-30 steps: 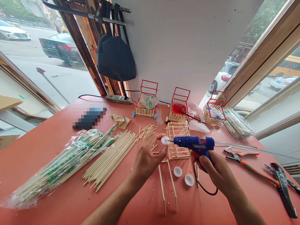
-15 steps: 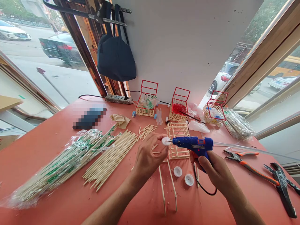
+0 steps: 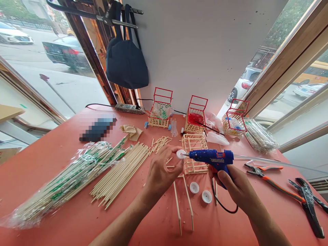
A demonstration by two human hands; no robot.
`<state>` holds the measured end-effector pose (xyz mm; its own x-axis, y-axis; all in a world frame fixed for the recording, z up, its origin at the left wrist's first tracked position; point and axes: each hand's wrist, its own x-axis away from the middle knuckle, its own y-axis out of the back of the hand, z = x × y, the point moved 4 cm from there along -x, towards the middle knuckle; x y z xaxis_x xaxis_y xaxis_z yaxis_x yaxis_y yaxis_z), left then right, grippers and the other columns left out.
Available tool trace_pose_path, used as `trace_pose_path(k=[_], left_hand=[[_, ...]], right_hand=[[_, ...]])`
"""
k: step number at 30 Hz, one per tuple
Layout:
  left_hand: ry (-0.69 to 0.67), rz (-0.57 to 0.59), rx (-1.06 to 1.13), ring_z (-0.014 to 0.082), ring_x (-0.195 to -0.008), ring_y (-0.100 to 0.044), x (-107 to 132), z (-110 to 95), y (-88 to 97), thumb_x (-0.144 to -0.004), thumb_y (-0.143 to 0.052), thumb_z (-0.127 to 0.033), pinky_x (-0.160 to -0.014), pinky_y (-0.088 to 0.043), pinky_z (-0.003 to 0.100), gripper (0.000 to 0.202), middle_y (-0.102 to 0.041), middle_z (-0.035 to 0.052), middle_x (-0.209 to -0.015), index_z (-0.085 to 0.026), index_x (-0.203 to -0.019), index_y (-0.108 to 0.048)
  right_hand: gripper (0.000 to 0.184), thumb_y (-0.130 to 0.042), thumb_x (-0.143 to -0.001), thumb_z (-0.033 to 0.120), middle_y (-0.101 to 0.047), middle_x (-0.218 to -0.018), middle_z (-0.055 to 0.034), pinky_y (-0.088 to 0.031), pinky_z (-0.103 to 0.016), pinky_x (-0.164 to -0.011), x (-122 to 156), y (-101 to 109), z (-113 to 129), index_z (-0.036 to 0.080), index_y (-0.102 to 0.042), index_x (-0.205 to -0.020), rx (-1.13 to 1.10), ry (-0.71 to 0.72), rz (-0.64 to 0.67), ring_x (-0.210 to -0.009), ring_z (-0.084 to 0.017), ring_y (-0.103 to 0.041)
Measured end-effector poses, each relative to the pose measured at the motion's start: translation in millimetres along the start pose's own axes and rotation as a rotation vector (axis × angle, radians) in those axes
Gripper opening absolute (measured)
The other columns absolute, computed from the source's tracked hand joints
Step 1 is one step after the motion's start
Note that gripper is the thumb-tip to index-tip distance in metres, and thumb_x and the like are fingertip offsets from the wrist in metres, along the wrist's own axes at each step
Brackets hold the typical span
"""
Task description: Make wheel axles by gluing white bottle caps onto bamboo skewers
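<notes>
Between thumb and fingers, my left hand [image 3: 164, 167] pinches a white bottle cap [image 3: 180, 154]. A blue hot glue gun [image 3: 211, 156] is gripped in my right hand [image 3: 232, 182], its nozzle pointing left and meeting the cap's middle. Behind the gun stands a wooden stick frame [image 3: 194, 143], partly covered by it. Two more white caps [image 3: 194, 187] lie on the red table [image 3: 143, 225] below the gun. Near them rests a joined stick piece [image 3: 189, 201] with two long legs. A clear glue stick [image 3: 269, 162] extends from the gun's rear.
Loose sticks [image 3: 120, 174] and a plastic-wrapped stick bundle [image 3: 69, 181] lie left. Orange-handled pliers [image 3: 279, 186] and black-handled cutters [image 3: 309, 205] lie right. Three small stick carts with red handles, including a left cart [image 3: 159, 121], stand at the back beside a power strip [image 3: 129, 108].
Almost nothing differs. Both hands keep the cap and glue gun together, with only a very slight shift in position.
</notes>
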<state>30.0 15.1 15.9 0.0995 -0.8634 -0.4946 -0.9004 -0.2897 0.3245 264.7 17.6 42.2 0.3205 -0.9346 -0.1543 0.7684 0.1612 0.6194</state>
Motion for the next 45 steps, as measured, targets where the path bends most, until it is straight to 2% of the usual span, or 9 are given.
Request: trace_pose_path(k=[9,16,23,33,39,45], left_hand=[[-0.015,0.003,0.000,0.0238,-0.100,-0.070,0,-2,-0.5,-0.089,-0.065,-0.017,-0.090,-0.051,0.036,0.018,-0.076,0.0057,-0.103,-0.021,-0.106,-0.068],[-0.013,0.016,0.030,0.0232,-0.101,-0.069,0,-2,-1.7,-0.087,-0.064,-0.014,-0.090,-0.051,0.034,0.023,-0.074,0.0051,-0.105,-0.021,-0.109,-0.068],[0.028,0.048,0.093,0.0223,-0.099,-0.070,-2,-2,-0.4,-0.083,-0.061,-0.011,-0.090,-0.052,0.034,0.024,-0.073,0.0043,-0.104,-0.021,-0.104,-0.068],[0.030,0.102,0.147,0.0227,-0.103,-0.068,1,-5,-0.2,-0.079,-0.061,-0.007,-0.092,-0.053,0.034,0.034,-0.071,0.0048,-0.107,-0.022,-0.109,-0.069],[0.018,0.109,0.141,0.0230,-0.104,-0.068,-1,-8,0.0,-0.079,-0.060,-0.007,-0.094,-0.052,0.035,0.034,-0.071,0.0056,-0.109,-0.021,-0.108,-0.069],[-0.001,0.126,0.139,0.0231,-0.105,-0.067,0,-6,-1.2,-0.080,-0.061,-0.007,-0.094,-0.052,0.035,0.036,-0.072,0.0055,-0.109,-0.022,-0.111,-0.069]], right_hand=[[0.054,-0.046,-0.099,0.066,-0.054,-0.061,0.0009,-0.035,-0.025,-0.047,-1,-1,2,0.021,-0.052,-0.071,-0.015,0.022,-0.002,-0.052,-0.013,-0.046],[0.057,-0.046,-0.098,0.070,-0.056,-0.065,-0.0006,-0.037,-0.026,-0.050,0,2,-2,0.020,-0.057,-0.075,-0.063,-0.004,0.006,-0.055,-0.014,-0.048],[0.061,-0.046,-0.096,0.074,-0.058,-0.068,-0.0019,-0.040,-0.026,-0.053,1,3,-15,0.017,-0.065,-0.082,-0.131,-0.085,0.056,-0.057,-0.014,-0.048],[0.054,-0.050,-0.099,0.067,-0.053,-0.070,-0.0004,-0.035,-0.024,-0.053,-5,3,-4,0.017,-0.065,-0.086,-0.362,-0.111,0.192,-0.057,-0.011,-0.041],[0.053,-0.050,-0.100,0.066,-0.051,-0.069,0.0007,-0.032,-0.024,-0.052,-5,3,-2,0.017,-0.063,-0.084,-0.372,-0.089,0.203,-0.057,-0.011,-0.039],[0.054,-0.050,-0.099,0.067,-0.052,-0.070,-0.0001,-0.034,-0.024,-0.053,-6,3,-3,0.017,-0.065,-0.086,-0.363,-0.103,0.196,-0.058,-0.011,-0.041]])
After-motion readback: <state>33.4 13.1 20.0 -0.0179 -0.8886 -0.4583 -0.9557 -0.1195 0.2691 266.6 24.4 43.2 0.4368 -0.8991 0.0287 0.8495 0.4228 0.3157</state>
